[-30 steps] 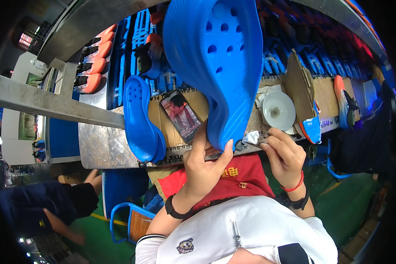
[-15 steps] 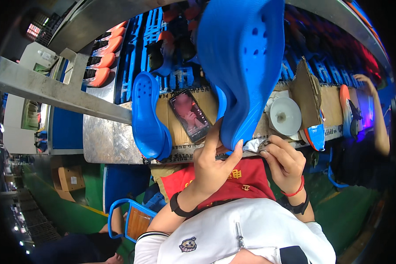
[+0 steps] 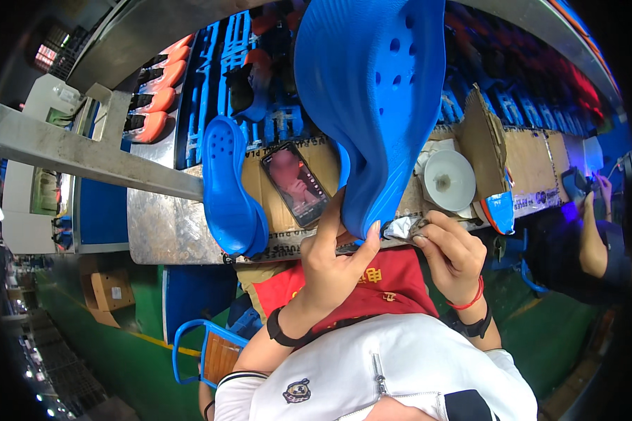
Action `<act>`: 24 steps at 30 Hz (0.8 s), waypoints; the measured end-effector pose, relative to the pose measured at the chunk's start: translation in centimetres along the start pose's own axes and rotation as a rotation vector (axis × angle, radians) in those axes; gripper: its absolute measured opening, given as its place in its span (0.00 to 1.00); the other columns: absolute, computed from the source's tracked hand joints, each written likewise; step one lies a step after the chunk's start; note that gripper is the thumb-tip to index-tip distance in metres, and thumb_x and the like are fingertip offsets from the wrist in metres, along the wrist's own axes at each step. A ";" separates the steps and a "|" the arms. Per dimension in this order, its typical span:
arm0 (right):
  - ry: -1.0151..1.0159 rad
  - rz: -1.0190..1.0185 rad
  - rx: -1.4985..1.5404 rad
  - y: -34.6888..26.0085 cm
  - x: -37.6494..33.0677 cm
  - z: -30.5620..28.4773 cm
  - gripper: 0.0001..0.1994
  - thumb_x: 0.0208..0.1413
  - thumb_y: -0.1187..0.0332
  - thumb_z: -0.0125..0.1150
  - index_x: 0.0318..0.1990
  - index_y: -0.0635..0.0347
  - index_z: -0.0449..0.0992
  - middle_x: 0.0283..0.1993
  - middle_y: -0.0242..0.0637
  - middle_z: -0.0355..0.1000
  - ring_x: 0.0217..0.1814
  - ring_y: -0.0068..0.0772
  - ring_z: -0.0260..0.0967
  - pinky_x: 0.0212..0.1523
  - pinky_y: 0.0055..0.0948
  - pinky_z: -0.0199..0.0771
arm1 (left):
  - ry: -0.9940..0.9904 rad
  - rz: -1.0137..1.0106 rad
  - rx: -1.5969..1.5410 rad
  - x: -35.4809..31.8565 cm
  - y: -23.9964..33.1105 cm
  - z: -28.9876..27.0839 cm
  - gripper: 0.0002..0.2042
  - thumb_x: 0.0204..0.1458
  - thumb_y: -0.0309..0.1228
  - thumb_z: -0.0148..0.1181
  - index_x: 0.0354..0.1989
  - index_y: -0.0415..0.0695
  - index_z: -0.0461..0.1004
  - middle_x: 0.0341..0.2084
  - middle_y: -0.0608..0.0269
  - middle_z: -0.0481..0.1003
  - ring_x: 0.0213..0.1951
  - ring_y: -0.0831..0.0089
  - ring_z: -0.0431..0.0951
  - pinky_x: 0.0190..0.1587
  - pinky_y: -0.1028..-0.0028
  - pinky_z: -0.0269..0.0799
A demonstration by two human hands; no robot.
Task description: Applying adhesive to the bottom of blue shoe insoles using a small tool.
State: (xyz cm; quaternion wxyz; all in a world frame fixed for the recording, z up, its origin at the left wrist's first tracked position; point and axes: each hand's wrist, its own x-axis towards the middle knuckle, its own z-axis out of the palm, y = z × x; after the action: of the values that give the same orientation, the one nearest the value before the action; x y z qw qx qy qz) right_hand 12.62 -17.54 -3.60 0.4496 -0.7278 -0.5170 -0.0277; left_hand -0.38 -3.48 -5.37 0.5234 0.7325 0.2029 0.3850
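Edge work seems in hand: left hand pinches the blue sole, right hand a crumpled scrap; next move calls for steadiness

The large sole at upper centre is bright blue with round holes of darker blue; the sole left of it matches. The bowl is white, the cloth at lower centre red with yellow characters, the floor green with a yellow stripe.
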 end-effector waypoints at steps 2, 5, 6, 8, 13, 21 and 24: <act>-0.012 -0.024 -0.018 -0.2 0.0 0.1 0.09 0.43 0.81 0.69 0.33 0.65 0.78 0.38 0.47 0.76 0.26 0.39 0.75 0.24 0.27 0.73 | -0.004 -0.005 -0.001 0.0 0.1 0.0 0.27 0.50 0.20 0.64 0.59 0.29 0.62 0.38 0.47 0.79 0.38 0.67 0.83 0.40 0.72 0.79; 0.010 -0.026 -0.060 -0.2 -0.1 0.2 0.09 0.42 0.81 0.69 0.33 0.65 0.78 0.38 0.47 0.76 0.26 0.40 0.75 0.24 0.27 0.74 | -0.021 -0.004 0.014 -0.1 0.2 0.0 0.27 0.50 0.20 0.64 0.59 0.29 0.62 0.38 0.47 0.79 0.38 0.67 0.83 0.40 0.72 0.79; 0.010 -0.025 -0.060 -0.1 -0.2 0.2 0.09 0.42 0.81 0.69 0.33 0.65 0.78 0.38 0.47 0.76 0.26 0.40 0.75 0.24 0.27 0.74 | -0.019 -0.002 0.006 -0.1 0.2 0.0 0.27 0.50 0.20 0.64 0.59 0.29 0.62 0.38 0.47 0.79 0.38 0.67 0.83 0.40 0.72 0.79; 0.029 -0.020 -0.089 0.1 -0.4 0.1 0.09 0.42 0.81 0.69 0.33 0.66 0.77 0.38 0.47 0.76 0.26 0.41 0.75 0.24 0.27 0.74 | -0.017 -0.001 -0.002 -0.2 0.2 0.0 0.27 0.50 0.20 0.64 0.59 0.29 0.62 0.38 0.47 0.79 0.38 0.67 0.83 0.40 0.72 0.79; 0.031 -0.019 -0.084 0.2 -0.3 0.0 0.09 0.42 0.82 0.69 0.33 0.66 0.77 0.37 0.48 0.76 0.25 0.40 0.75 0.24 0.27 0.74 | -0.007 0.003 0.002 -0.2 0.2 0.1 0.27 0.50 0.20 0.64 0.59 0.29 0.62 0.37 0.47 0.79 0.36 0.67 0.83 0.38 0.72 0.80; 0.036 0.013 -0.039 0.1 0.4 -0.2 0.09 0.42 0.83 0.67 0.33 0.67 0.76 0.37 0.48 0.75 0.25 0.40 0.74 0.24 0.27 0.72 | 0.030 0.039 -0.003 0.5 -0.2 0.6 0.28 0.50 0.20 0.65 0.59 0.29 0.63 0.32 0.48 0.80 0.34 0.67 0.84 0.37 0.73 0.79; 0.020 -0.004 -0.031 -0.3 0.6 -0.4 0.09 0.43 0.83 0.67 0.33 0.67 0.76 0.37 0.48 0.75 0.27 0.42 0.75 0.27 0.29 0.74 | 0.024 -0.002 -0.003 0.8 0.1 0.8 0.27 0.49 0.20 0.65 0.59 0.29 0.64 0.31 0.50 0.80 0.34 0.67 0.83 0.37 0.72 0.80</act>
State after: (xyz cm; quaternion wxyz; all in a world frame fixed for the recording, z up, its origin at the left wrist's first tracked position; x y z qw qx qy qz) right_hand 12.86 -17.33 -2.87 0.4437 -0.7334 -0.5132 -0.0438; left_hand 0.79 -3.44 -5.12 0.5222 0.7269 0.2095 0.3937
